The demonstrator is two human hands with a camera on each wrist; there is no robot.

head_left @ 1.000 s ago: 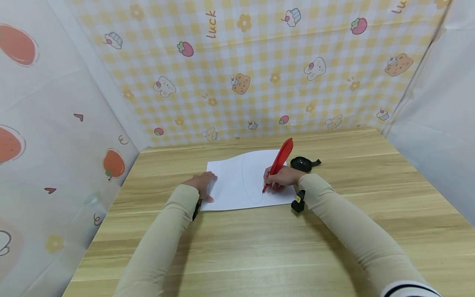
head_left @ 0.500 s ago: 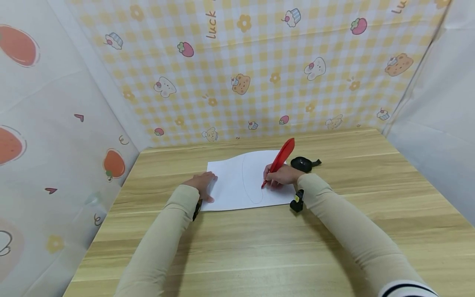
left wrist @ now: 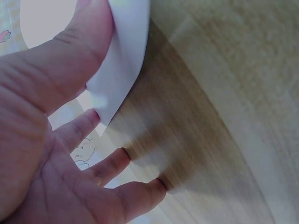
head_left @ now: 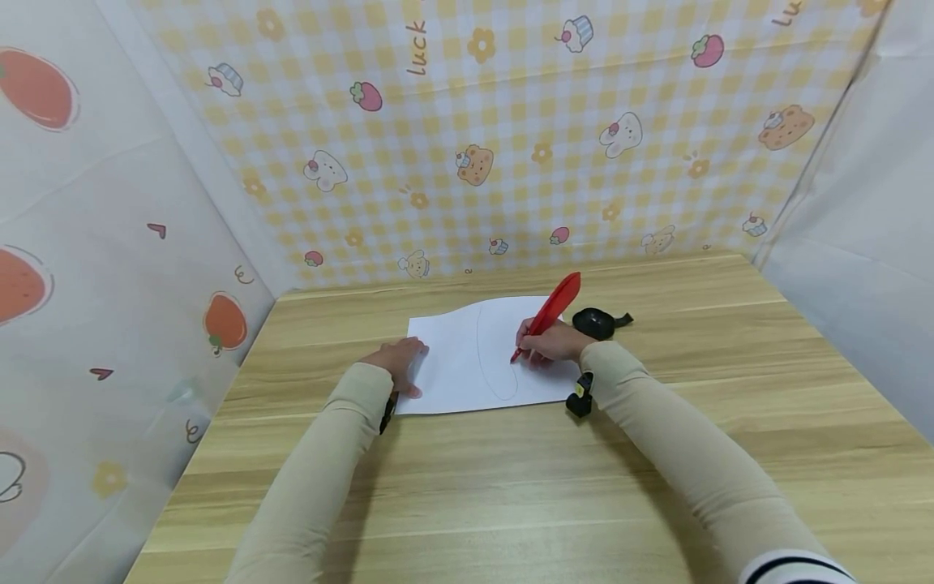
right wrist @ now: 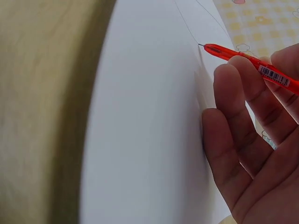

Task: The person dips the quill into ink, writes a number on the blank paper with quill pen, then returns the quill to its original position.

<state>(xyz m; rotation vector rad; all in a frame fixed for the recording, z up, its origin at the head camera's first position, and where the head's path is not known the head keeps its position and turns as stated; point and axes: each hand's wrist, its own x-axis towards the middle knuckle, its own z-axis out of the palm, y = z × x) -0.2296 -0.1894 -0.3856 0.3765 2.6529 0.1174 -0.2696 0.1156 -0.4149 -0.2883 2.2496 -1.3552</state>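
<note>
In the head view a white sheet of paper (head_left: 448,365) lies on the wooden table. My right hand (head_left: 552,341) grips a red pen (head_left: 559,298) topped with a red feather. Its tip meets the paper at the end of a thin curved line, as the right wrist view shows from close by, where the pen (right wrist: 261,66) has a barcode label. The little finger and its neighbours rest near the paper. My left hand (head_left: 396,362) rests with spread fingers on the sheet's left edge. In the left wrist view its thumb lies over the paper (left wrist: 126,56), with other fingertips on the wood.
A black, rounded object with a short strap-like tail (head_left: 594,323) lies just behind my right wrist. Patterned cloth walls (head_left: 511,186) stand behind the table (head_left: 496,495) and at its sides. A small black device (head_left: 580,397) sits at the right wrist.
The right hand has moved the pen tip slightly away from me and to the left, lengthening the curved line upward. The left hand and the paper stay put.
</note>
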